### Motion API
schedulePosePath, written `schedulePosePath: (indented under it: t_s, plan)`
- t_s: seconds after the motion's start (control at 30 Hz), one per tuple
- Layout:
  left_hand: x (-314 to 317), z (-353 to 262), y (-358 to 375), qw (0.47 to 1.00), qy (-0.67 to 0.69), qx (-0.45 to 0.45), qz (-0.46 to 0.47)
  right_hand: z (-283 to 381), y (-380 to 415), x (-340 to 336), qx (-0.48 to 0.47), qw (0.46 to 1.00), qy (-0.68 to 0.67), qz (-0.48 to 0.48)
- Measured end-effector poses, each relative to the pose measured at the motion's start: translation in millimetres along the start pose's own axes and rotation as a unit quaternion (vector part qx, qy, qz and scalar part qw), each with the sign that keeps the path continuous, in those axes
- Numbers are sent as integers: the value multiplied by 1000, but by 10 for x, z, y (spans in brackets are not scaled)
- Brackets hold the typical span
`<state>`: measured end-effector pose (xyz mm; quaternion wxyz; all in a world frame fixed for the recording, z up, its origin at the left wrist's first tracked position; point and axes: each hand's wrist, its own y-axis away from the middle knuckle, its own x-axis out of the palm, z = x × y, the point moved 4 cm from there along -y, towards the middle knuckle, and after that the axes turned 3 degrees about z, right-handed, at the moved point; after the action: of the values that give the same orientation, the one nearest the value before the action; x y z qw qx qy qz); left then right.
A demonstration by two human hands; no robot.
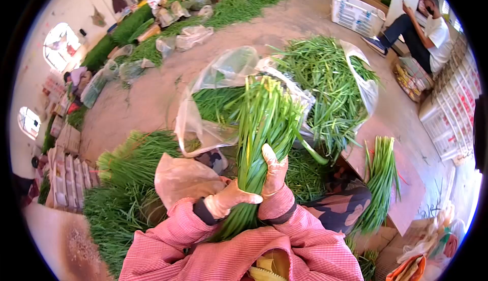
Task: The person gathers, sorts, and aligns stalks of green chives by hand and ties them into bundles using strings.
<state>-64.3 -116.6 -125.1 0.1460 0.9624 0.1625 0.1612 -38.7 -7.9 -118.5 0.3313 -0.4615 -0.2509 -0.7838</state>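
The pale wall (pixel 30 32) carries 2 bright arched windows (pixel 61 47), at 9 and 10 o'clock. A dusty brown floor (pixel 132 108) runs across the room, with a large heap of green stalks (pixel 122 194) at 8 o'clock. A person in a dark-sleeved top and others sit among greens near 11 o'clock. Low at center, the left hand (pixel 229 198) grasps the lower part of a thick stalk bundle (pixel 264 123) (tips splayed loosely), and the right hand (pixel 275 171) grips its right side, thumb up. A smaller bundle (pixel 382 179) lies at 4 o'clock on a flat board (pixel 409 182); a seated person (pixel 437 42) is at 2 o'clock.

Beyond the held bundle, an open clear bag (pixel 193 108) holds greens at 11 o'clock; another bag (pixel 367 85), at 1 o'clock, brims with loose leaves. A white crate (pixel 356 16) stands beyond; stacked crates (pixel 450 113) rise at 3 o'clock. Their red and blue markings are too small to read.
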Motion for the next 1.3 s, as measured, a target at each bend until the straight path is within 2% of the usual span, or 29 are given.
schedulePosePath:
  t_s: [0.07,0.13,0.17,0.23,0.27,0.3,0.33,0.37,0.4,0.43,0.5,0.57,0.63,0.67,0.7,0.73,0.77,0.8,0.83,0.87,0.9,0.97,1.03,1.07,1.1,1.17,1.23,1.27,1.3]
  plan:
    - [-114,25,108,999,10,27,-44,-108,38,77,38,999,-14,-4]
    - [-237,-62,319,996,-10,-84,26,-163,61,53,106,994,1,7]
    - [-333,-143,433,996,-28,-75,45,-166,25,4,91,996,-2,-8]
    - [-521,-152,714,985,-89,-94,112,-35,-76,-28,142,989,-17,42]
    - [-620,-69,856,985,-86,-103,105,-109,-198,-163,47,998,8,45]
    - [-753,75,1008,976,-170,-117,73,-241,-298,-313,-46,997,32,48]
    - [-814,165,1164,968,-209,-128,52,-346,-313,-350,-29,994,96,43]
    - [-874,257,1320,959,-246,-140,31,-422,-316,-413,-134,948,283,56]
    - [-867,230,1424,967,-219,-131,-19,-469,-304,-486,-121,921,365,55]
    - [-821,204,1484,969,-214,-121,-27,-486,-299,-587,-107,887,446,56]
    - [-701,168,1580,971,-203,-116,-40,-670,-367,-924,-25,925,377,23]
    - [-702,284,1698,967,-182,-144,-107,-632,-493,-1223,-31,947,319,-21]
    - [-643,306,1726,960,-170,-180,-131,-376,-651,-1530,-5,935,330,-127]
    - [-694,339,1735,957,-192,-146,-162,-181,-669,-1609,47,937,283,-202]
    - [-744,334,1744,951,-216,-110,-193,-32,-732,-1772,31,938,242,-248]
    - [-773,286,1758,934,-268,-67,-228,115,-775,-1851,-3,928,258,-269]
    - [-821,266,1726,934,-270,-64,-226,222,-759,-1869,15,946,280,-160]
    - [-870,218,1675,881,-419,-73,-209,293,-644,-1473,61,938,312,-139]
    - [-904,164,1609,805,-558,-81,-187,258,-470,-976,107,926,342,-118]
    - [-845,-5,1509,762,-605,-105,-208,87,-317,-741,103,943,309,-74]
    - [-1028,114,1520,724,-630,-78,-270,-83,-157,-528,98,956,274,-32]
    - [-794,-340,1290,668,-672,33,-318,-332,8,-218,167,954,249,25]
    - [-879,-517,1158,663,-680,56,-307,-490,-14,-276,289,910,277,108]
    - [-920,-611,1118,658,-685,76,-303,-526,-38,-386,315,901,281,101]
    - [-957,-708,1100,656,-686,78,-305,-542,-56,-399,273,923,200,186]
    - [-1034,-816,1072,641,-720,-28,-263,-298,-38,-572,347,877,310,121]
    - [-1115,-918,1047,646,-721,-33,-248,-61,-106,-719,319,910,245,104]
    - [-1110,-983,1013,634,-735,-66,-232,62,-144,-846,324,905,264,72]
    - [-1104,-1031,1003,619,-748,-99,-217,172,-178,-961,310,924,222,45]
